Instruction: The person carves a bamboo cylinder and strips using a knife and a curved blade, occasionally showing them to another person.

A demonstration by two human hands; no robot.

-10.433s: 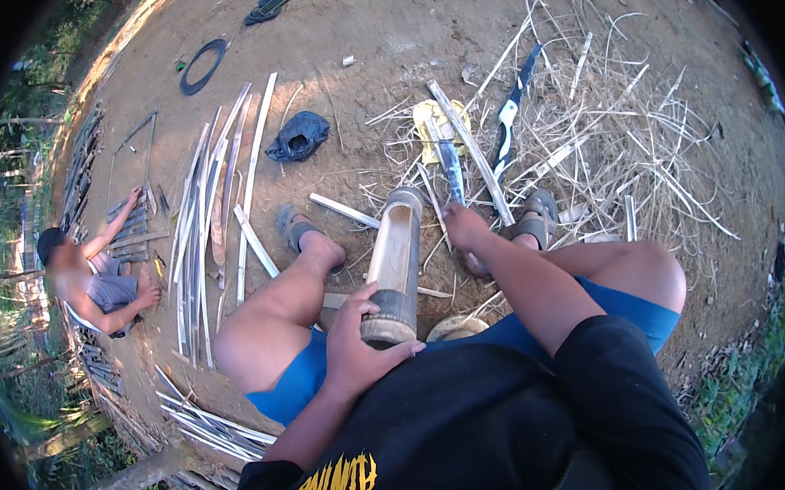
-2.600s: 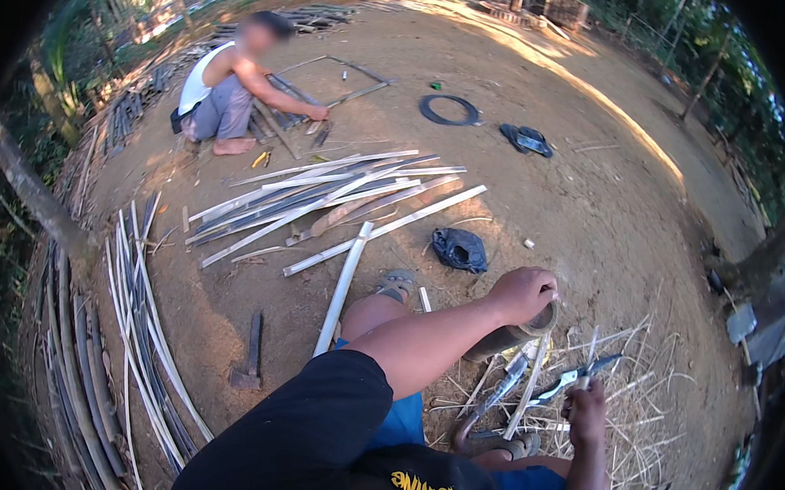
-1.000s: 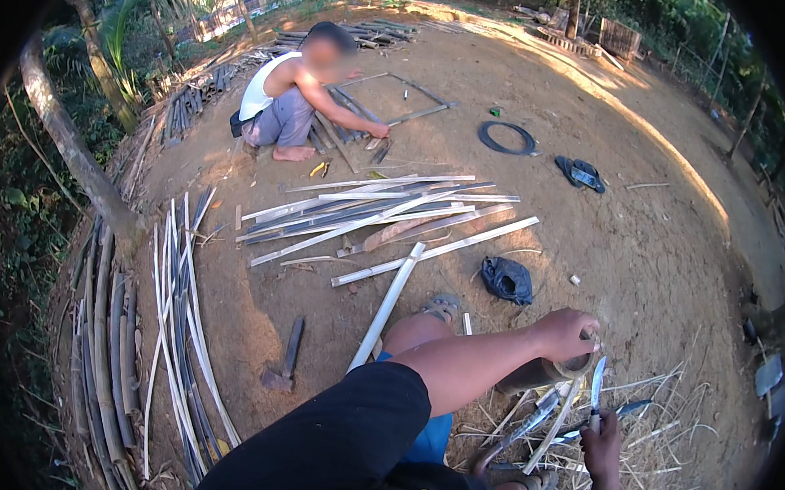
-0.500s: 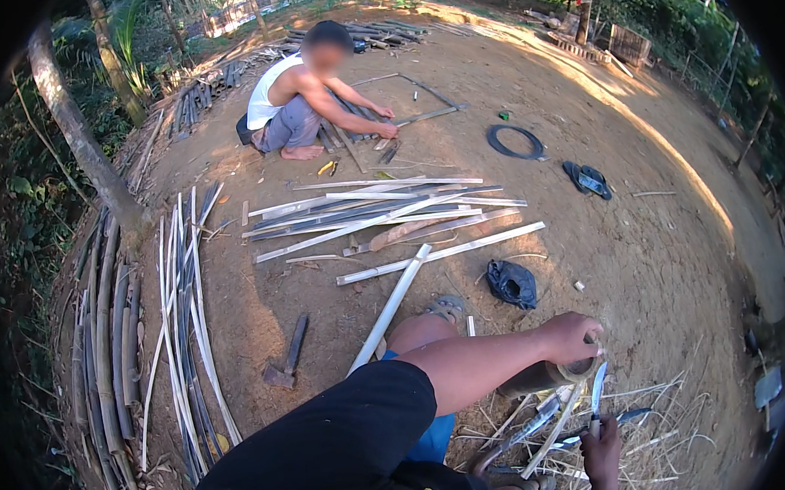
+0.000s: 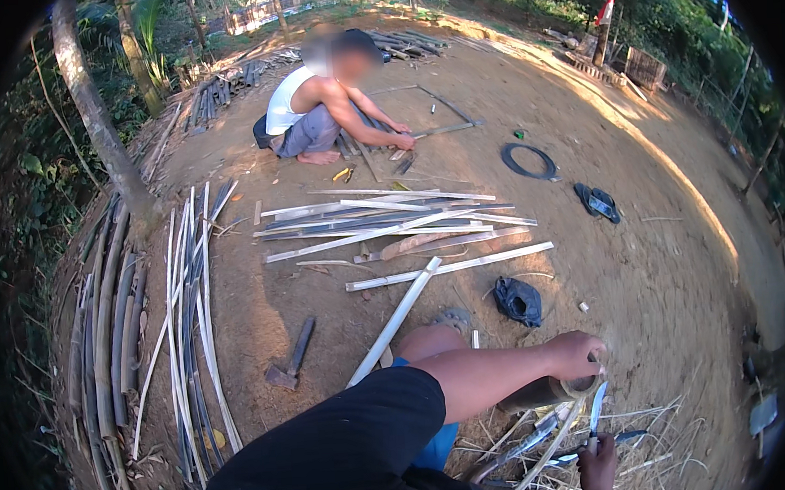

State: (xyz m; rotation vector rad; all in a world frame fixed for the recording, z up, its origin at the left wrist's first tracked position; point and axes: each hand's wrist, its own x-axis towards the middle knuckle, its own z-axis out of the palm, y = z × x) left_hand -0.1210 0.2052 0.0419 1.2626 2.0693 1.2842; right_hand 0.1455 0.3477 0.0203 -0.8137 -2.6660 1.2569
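My left hand [image 5: 577,354] is closed, fingers curled down at the open end of a dark bamboo tube [image 5: 535,394]. What the fingertips pinch, if anything, is too small to make out. My right hand [image 5: 598,468], lower down, grips a knife [image 5: 597,405] by its handle, the blade pointing up toward the tube's rim and the left fingers. Beside the knife a pale bamboo strip [image 5: 553,446] slants over other long blades or tools [image 5: 521,442]. Thin shavings [image 5: 665,444] litter the ground around the right hand.
Split bamboo strips [image 5: 391,227] lie ahead; more strips [image 5: 190,320] and poles [image 5: 110,325] are at left. A hammer-like tool [image 5: 291,354], black bag [image 5: 517,300], wire coil [image 5: 528,160] and sandals [image 5: 597,203] lie around. Another person [image 5: 322,115] squats beyond, handling a frame [image 5: 444,129].
The whole view has shifted slightly, so the scene sits a little lower and to the right. Both hands keep their hold, with the knife blade still beside the left fingers.
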